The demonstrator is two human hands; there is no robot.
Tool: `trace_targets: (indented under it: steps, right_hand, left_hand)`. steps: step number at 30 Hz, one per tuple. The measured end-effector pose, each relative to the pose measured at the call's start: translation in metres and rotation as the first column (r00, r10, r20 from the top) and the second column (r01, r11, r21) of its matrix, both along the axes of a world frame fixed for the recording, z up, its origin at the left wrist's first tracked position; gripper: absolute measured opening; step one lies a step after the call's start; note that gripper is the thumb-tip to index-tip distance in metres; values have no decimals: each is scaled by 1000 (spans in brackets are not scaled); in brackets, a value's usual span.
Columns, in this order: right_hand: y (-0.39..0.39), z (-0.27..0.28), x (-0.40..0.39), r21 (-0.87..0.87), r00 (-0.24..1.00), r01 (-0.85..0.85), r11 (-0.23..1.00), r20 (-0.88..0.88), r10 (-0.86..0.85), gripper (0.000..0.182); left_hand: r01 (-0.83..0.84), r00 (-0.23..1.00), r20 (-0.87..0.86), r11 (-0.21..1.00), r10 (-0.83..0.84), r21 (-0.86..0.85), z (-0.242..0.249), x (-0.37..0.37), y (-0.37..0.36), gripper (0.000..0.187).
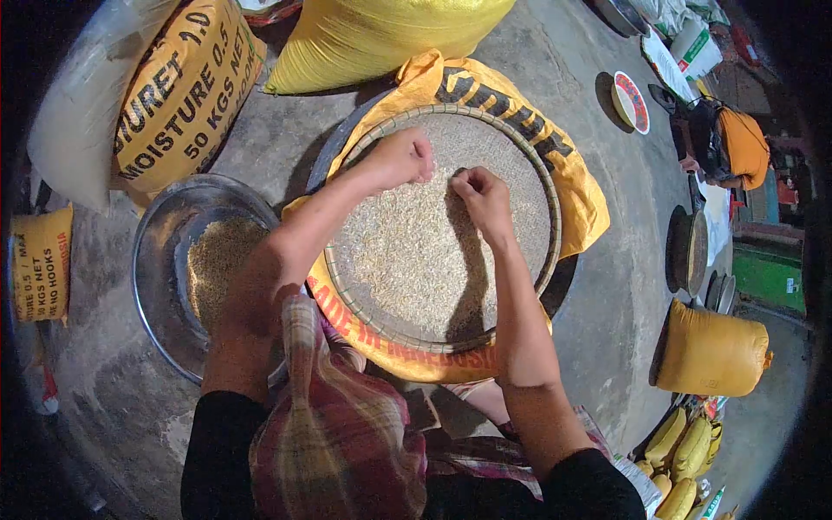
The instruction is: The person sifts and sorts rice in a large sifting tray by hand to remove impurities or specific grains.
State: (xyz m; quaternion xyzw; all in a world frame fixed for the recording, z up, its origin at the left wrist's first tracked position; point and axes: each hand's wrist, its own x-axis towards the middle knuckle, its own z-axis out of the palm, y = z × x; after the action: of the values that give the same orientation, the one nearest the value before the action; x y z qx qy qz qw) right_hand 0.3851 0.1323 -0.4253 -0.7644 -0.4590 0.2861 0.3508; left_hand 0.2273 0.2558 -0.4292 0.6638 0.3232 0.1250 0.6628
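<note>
A round woven winnowing tray (337,257) with a bamboo rim lies in front of me, pale grain (403,251) spread over its mesh. Over its far part is my left hand (406,159), fingers curled together in a pinch. My right hand (485,198) is just to the right, above the grain, its thumb and fingers also pressed together. Whatever either pinch holds is too small to make out. Beneath the tray, a yellow printed sack (585,204) is draped over a dark round container that is mostly hidden.
Left of the tray stands a metal basin (156,295) with browner grain (217,256), partly behind my left forearm. Full sacks (186,95) and a yellow sack (381,39) stand beyond. At right are a bowl (630,102), a tied sack (711,348) and a crouching person (744,147).
</note>
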Motion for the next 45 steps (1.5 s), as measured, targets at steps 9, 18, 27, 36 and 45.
trace_targets:
  steps: [9, 18, 27, 36, 45]
  right_hand:
    - [-30, 25, -3, -32, 655, 167, 985, -743, -135, 3]
    - [-21, 17, -18, -3, 989, 19, 1000, -145, -19, 10]
    - [-32, 15, -10, -3, 895, 119, 993, -434, -108, 8]
    - [-33, 9, -8, 27, 930, 69, 997, -362, -55, 6]
    - [-23, 7, -16, 39, 985, 45, 998, -168, -37, 9]
  left_hand:
    - [55, 998, -33, 998, -55, 17, 19, -5, -12, 11]
    - [122, 975, -218, 907, -35, 402, 23, -16, -25, 15]
    - [-55, 996, 35, 889, 79, -454, 29, -53, -32, 15]
    - [-41, 990, -118, 970, 71, 240, 24, -30, -36, 12]
    - [-47, 981, -143, 881, 129, 471, 17, -24, -43, 14]
